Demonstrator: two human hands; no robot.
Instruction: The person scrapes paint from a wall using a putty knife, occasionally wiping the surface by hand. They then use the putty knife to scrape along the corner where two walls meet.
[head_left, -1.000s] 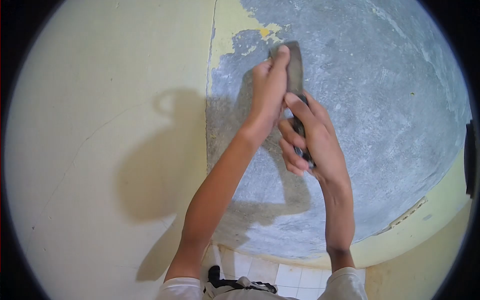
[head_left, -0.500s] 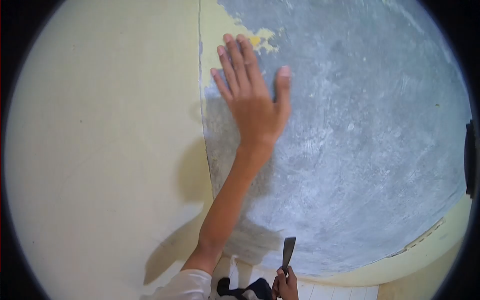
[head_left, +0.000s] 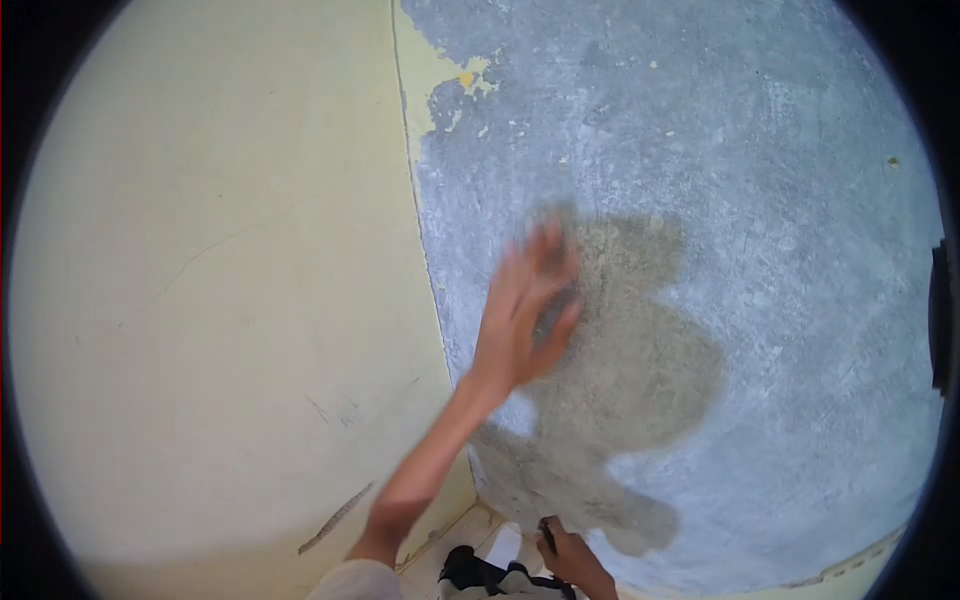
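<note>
Stretched out in front of the wall, my left hand (head_left: 520,310) is blurred by motion, its fingers and thumb apart and nothing in it. Its fingertips are close to the grey scraped wall (head_left: 800,330); whether they touch is not clear. Low down, near my body, my right hand (head_left: 575,562) is closed around a scraper (head_left: 547,536), of which only a short dark part shows. Patches of remaining pale yellow paint (head_left: 425,75) with ragged edges lie at the upper left of the grey surface.
A pale cream wall (head_left: 230,300) meets the grey one at a corner on the left, with a dark scuff (head_left: 336,518) low on it. Dark clothing (head_left: 470,570) and bits of floor show at the bottom. A dark object (head_left: 940,318) sits at the right edge.
My left hand has moved down from beside the yellow patch to the middle of the grey wall. The scraper's blade, visible before, is now mostly out of sight. The view has shifted.
</note>
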